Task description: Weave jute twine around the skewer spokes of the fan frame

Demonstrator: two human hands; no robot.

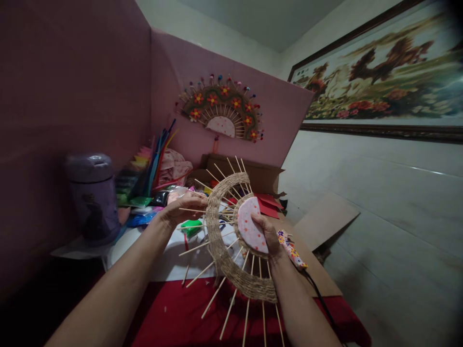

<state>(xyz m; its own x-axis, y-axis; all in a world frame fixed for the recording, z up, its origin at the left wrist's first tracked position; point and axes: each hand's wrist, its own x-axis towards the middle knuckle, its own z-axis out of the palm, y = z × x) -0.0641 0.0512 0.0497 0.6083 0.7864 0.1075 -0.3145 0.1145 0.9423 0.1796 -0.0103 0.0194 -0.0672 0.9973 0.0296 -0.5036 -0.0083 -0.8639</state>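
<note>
A half-round fan (226,258) of thin wooden sticks and woven twine is held up tilted in front of me, over the table. Its sticks radiate past the wide twine band, and a pale pink, red-dotted half-disc (249,224) forms its centre. My right hand (270,236) is closed on this half-disc, thumb on the front and the other fingers hidden behind. At the band's outer left edge, my left hand (186,208) grips the fan among the sticks; its fingertips are partly hidden. Beneath the fan lies a bright green packet (191,228).
A finished-looking fan with flowers (224,103) hangs on the pink board (278,115). To the left stand a purple flask (93,202) and coloured packets (141,219). A flower-patterned glue gun (291,249) with a cord lies at right on cardboard, near red sheets (265,206).
</note>
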